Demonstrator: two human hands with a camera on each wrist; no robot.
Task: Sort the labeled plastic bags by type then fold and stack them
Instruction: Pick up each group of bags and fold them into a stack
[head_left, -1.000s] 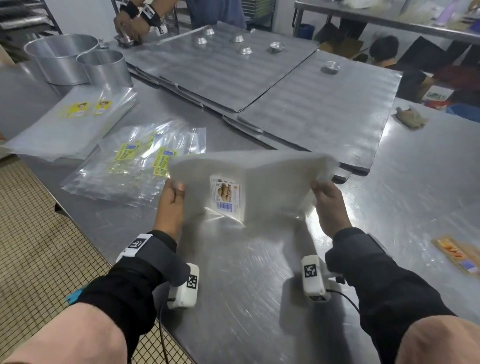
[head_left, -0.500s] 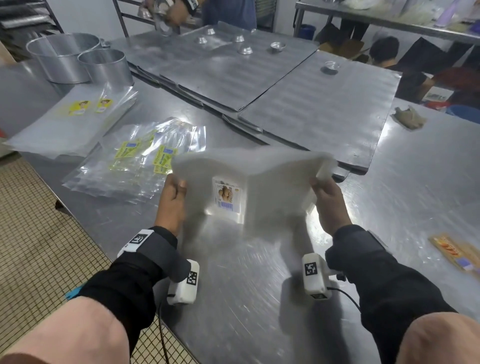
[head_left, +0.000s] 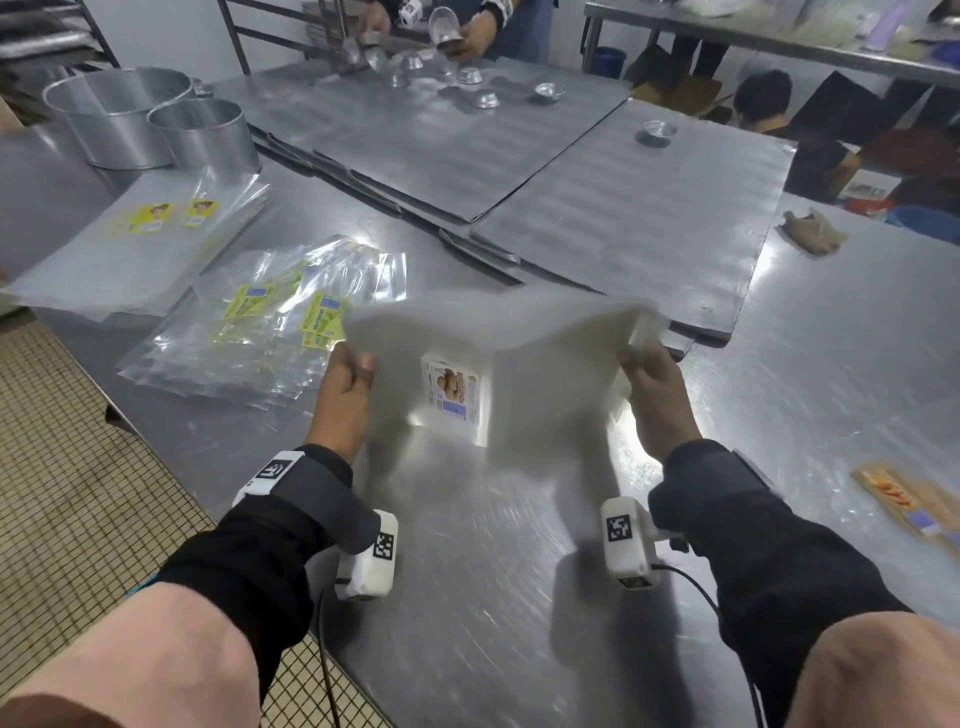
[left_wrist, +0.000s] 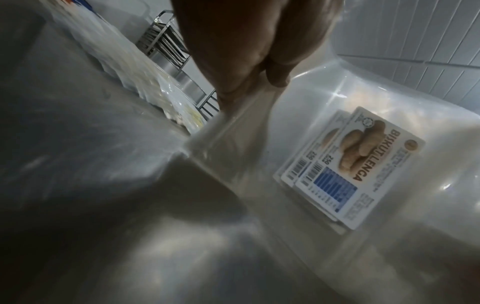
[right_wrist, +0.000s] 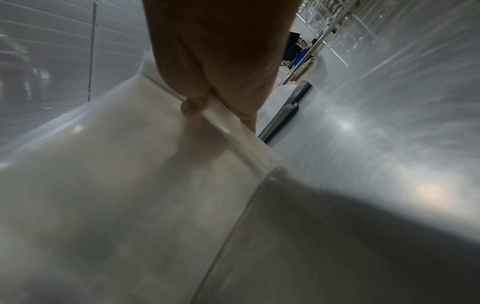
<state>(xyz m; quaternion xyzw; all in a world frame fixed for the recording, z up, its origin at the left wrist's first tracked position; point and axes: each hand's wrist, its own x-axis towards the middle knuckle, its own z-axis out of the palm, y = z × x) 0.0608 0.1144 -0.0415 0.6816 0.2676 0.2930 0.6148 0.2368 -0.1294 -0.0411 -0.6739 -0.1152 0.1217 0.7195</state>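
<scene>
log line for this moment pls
left hand: grips bag stack | right hand: grips other edge | stack: raised over steel table

**Steel table and what lies on it**

The table (head_left: 519, 597) is brushed steel. At its left edge lies a spread pile of clear bags (head_left: 249, 338) with yellow-green labels. Beyond it lies a flat stack of cloudy bags (head_left: 119, 249) with yellow labels, and behind that stand two round metal tins (head_left: 156, 119). Large grey baking sheets (head_left: 597, 208) overlap across the far middle, with small metal cups (head_left: 485, 97) on them. A brown packet (head_left: 914, 506) lies at the right edge and a crumpled brown rag (head_left: 810, 234) lies far right.
</scene>
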